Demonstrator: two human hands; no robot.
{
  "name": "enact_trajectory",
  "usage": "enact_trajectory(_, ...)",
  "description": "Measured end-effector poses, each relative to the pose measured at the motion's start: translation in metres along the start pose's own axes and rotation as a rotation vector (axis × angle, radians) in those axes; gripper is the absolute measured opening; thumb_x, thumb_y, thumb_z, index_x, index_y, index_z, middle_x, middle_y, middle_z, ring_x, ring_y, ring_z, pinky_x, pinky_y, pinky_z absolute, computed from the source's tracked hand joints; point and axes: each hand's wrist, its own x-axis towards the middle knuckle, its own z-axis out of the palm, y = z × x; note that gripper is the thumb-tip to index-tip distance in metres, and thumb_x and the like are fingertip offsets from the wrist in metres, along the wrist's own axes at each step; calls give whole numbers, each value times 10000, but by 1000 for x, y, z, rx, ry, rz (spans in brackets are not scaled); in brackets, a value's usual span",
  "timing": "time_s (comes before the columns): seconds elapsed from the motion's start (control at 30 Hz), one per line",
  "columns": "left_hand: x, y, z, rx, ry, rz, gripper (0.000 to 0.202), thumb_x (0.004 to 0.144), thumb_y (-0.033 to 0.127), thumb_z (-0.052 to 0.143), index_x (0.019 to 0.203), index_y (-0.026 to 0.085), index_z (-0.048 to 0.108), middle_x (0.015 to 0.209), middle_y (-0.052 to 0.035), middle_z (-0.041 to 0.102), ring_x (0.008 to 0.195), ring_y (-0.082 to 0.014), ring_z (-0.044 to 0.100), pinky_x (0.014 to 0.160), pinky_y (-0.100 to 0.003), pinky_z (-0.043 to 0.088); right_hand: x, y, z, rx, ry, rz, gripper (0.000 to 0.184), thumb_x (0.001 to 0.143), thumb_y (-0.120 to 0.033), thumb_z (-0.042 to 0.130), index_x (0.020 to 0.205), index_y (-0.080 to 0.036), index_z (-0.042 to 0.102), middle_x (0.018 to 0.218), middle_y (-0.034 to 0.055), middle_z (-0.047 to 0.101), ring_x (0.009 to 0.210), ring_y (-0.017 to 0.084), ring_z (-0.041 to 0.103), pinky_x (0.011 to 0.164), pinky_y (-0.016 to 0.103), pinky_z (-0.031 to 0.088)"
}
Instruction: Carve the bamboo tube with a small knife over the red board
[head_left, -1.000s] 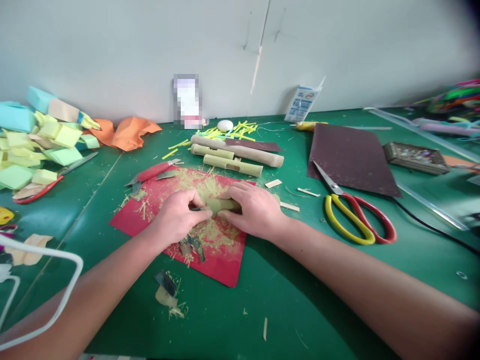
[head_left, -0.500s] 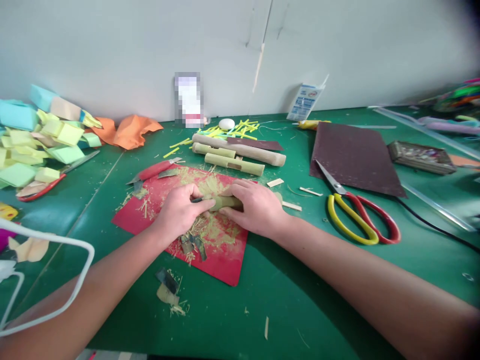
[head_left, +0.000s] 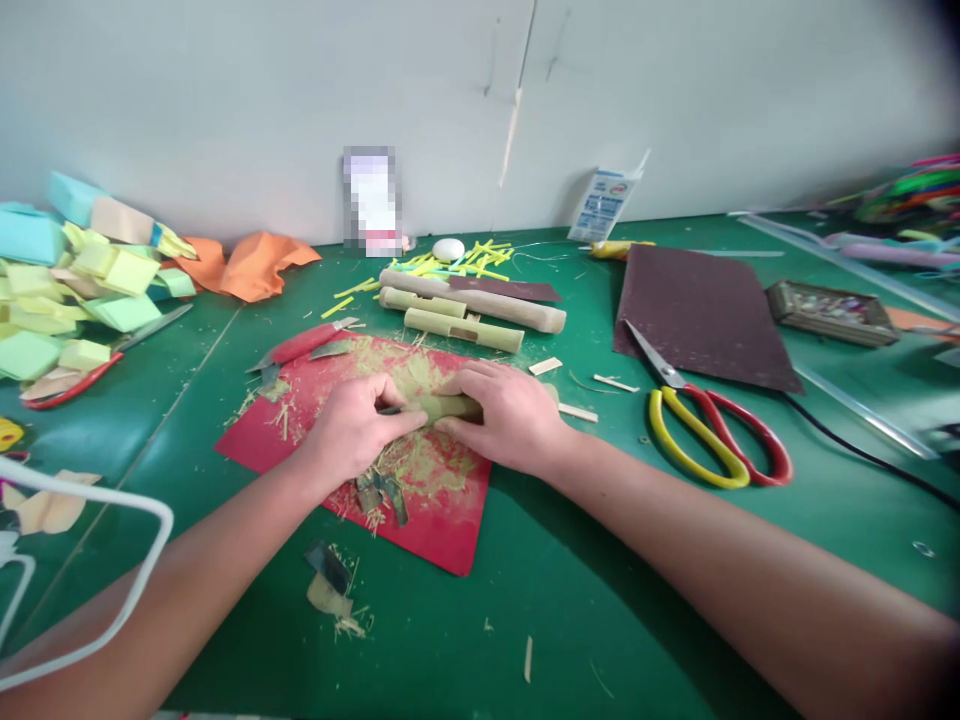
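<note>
- As head view shows, right hand (head_left: pixel 510 415) grips bamboo-like tube (head_left: pixel 451 407) over red mat (head_left: pixel 442 558); left hand (head_left: pixel 360 425) pinches dark piece (head_left: pixel 389 410) at tube's end.
- Done: notched tube (head_left: pixel 431 322) lies behind; pale dust (head_left: pixel 454 472) suggests plenty of smoothing.
- Remaining: can't tell, hands hide much of held tube.

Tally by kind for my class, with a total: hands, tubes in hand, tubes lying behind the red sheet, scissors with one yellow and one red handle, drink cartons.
Hands, left hand and right hand: 2
Held tube: 1
Tubes behind the red sheet: 3
Yellow-and-red scissors: 1
Drink carton: 1
Total: 8
</note>
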Motion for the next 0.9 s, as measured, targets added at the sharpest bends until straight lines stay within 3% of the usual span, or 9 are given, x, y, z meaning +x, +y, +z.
enact_trajectory(0.2,-2,3,1,-25,90,-38,271,743,372,673,631,177,522,532,24,578,481,-103,465,475,-232,333,0,0,-1,19,7,10,241,779,-375,646,930,-188,629,874,39,647,835,200,573,654,292,362)
enact_trajectory(0.4,-4,1,0,-8,28,25,257,691,364,724,641,172,562,591,19,591,549,-112,512,502,-230,377,-2,0,-2,45,31,-12,245,764,-376,663,925,-194,632,879,27,648,829,190,575,661,284,358)
enact_trajectory(0.6,-4,10,3,-77,170,-28,276,767,378,656,648,184,500,474,40,570,415,-90,455,448,-229,334,-1,-3,-2,54,81,32,250,764,-383,661,918,-186,641,807,19,618,737,166,543,613,273,336)
enact_trajectory(0.77,-7,7,-2,-86,68,-10,237,728,362,703,655,174,578,578,20,631,485,-95,505,467,-221,363,-2,-4,-2,81,90,24,242,764,-372,663,913,-183,632,820,17,625,759,163,546,620,267,339)
enact_trajectory(0.9,-9,11,-1,-79,128,-27,249,721,354,711,633,176,561,535,26,606,467,-97,502,458,-224,361,0,-3,-2,89,122,57,254,773,-389,648,913,-177,639,821,26,619,738,160,539,611,264,337)
